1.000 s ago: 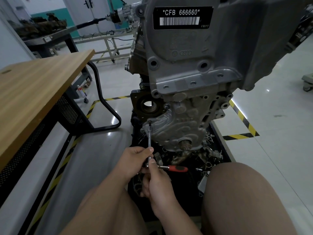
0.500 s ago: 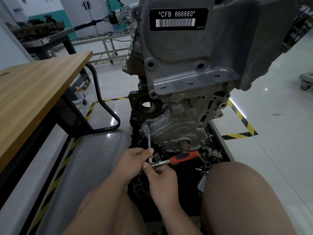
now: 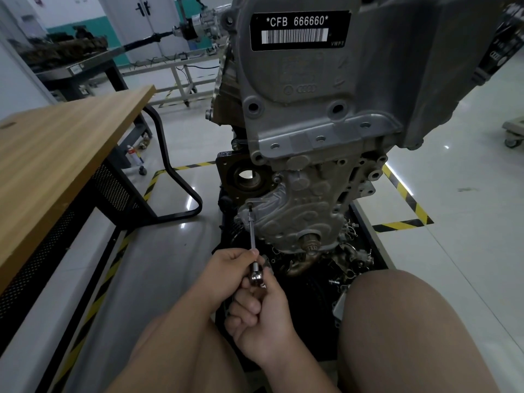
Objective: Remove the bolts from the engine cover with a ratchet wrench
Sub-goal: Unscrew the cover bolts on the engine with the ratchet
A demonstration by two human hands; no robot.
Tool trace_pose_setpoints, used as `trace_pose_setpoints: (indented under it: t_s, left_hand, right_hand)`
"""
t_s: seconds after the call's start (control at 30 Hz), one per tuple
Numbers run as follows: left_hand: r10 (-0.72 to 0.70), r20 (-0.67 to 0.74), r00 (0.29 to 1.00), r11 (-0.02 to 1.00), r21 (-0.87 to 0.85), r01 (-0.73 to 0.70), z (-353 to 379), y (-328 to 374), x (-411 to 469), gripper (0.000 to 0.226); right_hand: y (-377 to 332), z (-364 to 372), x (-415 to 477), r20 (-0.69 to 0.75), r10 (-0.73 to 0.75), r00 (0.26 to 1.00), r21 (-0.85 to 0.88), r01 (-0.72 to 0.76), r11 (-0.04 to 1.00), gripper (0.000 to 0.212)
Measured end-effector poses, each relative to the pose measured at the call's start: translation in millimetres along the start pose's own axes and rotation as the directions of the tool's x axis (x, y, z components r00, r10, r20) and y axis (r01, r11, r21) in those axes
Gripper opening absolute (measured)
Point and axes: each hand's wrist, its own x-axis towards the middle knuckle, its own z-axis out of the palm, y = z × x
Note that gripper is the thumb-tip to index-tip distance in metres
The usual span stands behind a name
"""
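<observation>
A grey engine stands upright on a black stand, with its lower cover (image 3: 292, 219) facing me. A long extension bar (image 3: 252, 232) runs from a bolt (image 3: 250, 206) at the cover's upper left down to the ratchet head (image 3: 256, 276). My left hand (image 3: 226, 275) pinches the bar just above the head. My right hand (image 3: 262, 317) grips the ratchet wrench below the head; its red handle is hidden inside the fist.
A wooden table (image 3: 56, 154) with a black metal frame stands to the left. My right knee (image 3: 411, 330) fills the lower right. Loose clips and metal parts (image 3: 351, 259) lie on the black stand. Yellow-black floor tape (image 3: 405, 199) borders the engine.
The red ratchet handle pointed right, rose slightly, then swung down toward me and vanished into my right fist. My left hand stayed on the extension bar.
</observation>
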Motion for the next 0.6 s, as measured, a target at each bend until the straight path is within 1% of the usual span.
trace_pose_setpoints:
  t_s: [0.13,0.2,0.27,0.33,0.43,0.5,0.6]
  left_hand:
    - [0.009,-0.002,1.0,1.0,0.011,-0.009,-0.4,-2.1,2.0,0.031]
    - [0.019,-0.002,1.0,1.0,0.016,-0.019,-0.8,-2.6,2.4,0.032]
    - [0.019,-0.005,1.0,1.0,0.013,-0.019,-1.5,-3.2,3.2,0.033]
    - [0.019,-0.015,1.0,1.0,0.008,-0.019,-2.3,-4.0,3.7,0.032]
    - [0.024,-0.039,0.999,1.0,0.009,-0.024,-3.2,-4.4,3.5,0.032]
    - [0.028,-0.042,0.999,1.0,-0.013,-0.028,-2.6,-2.9,1.8,0.031]
    - [0.026,-0.043,0.999,0.997,-0.072,-0.029,-1.6,0.3,-1.0,0.029]
  right_hand:
    - [-2.1,-2.4,-0.5,0.098,0.037,0.994,0.126,-0.05,0.991,0.044]
    - [-2.3,-2.8,-0.5,0.119,0.047,0.992,0.15,-0.065,0.987,0.045]
    - [-2.1,-2.2,-0.5,0.122,0.05,0.991,0.135,-0.067,0.989,0.044]
    - [-1.1,-1.2,-0.6,0.107,0.04,0.994,0.08,-0.048,0.996,0.044]
    - [1.3,0.0,1.0,0.023,-0.014,1.0,-0.037,0.015,0.999,0.047]
    - [3.2,-0.1,3.3,-0.036,-0.077,0.996,-0.128,0.071,0.989,0.049]
    - [5.6,-1.5,5.3,-0.056,-0.192,0.98,-0.262,0.171,0.95,0.05]
